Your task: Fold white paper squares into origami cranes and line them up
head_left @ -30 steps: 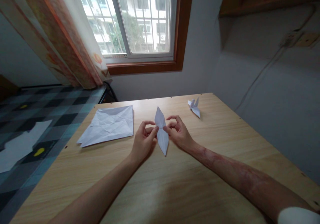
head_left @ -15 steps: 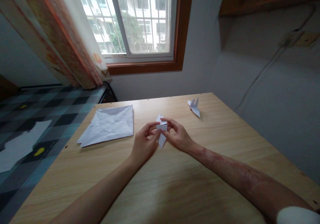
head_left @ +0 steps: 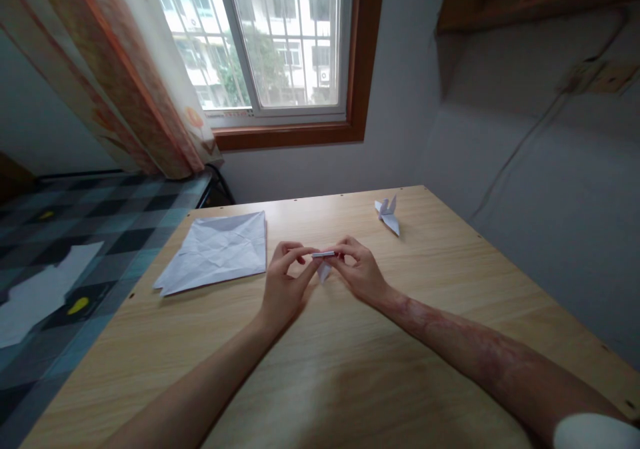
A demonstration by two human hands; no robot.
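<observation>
A small piece of folded white paper [head_left: 325, 272] is held between both hands over the middle of the table. Its upper edge faces me as a thin, layered strip, and a pointed flap hangs below. My left hand [head_left: 289, 275] pinches the left end between thumb and fingertips. At the right end, the thumb and fingers of my right hand [head_left: 359, 269] close on the same paper. Further back on the right stands a folded paper bird [head_left: 388, 215] with raised points, apart from both hands.
Creased white sheets [head_left: 220, 252] lie at the left of the wooden table [head_left: 320, 375]. Beside the table is a checked bed cover [head_left: 115, 199] with torn white paper [head_left: 47, 295] on it. A window [head_left: 295, 42] and a curtain [head_left: 135, 82] are behind; a shelf [head_left: 530, 2] hangs upper right.
The folded paper has tipped in my fingers, so its broad face and upper point no longer show and its edge faces me. Both hands stay in nearly the same place.
</observation>
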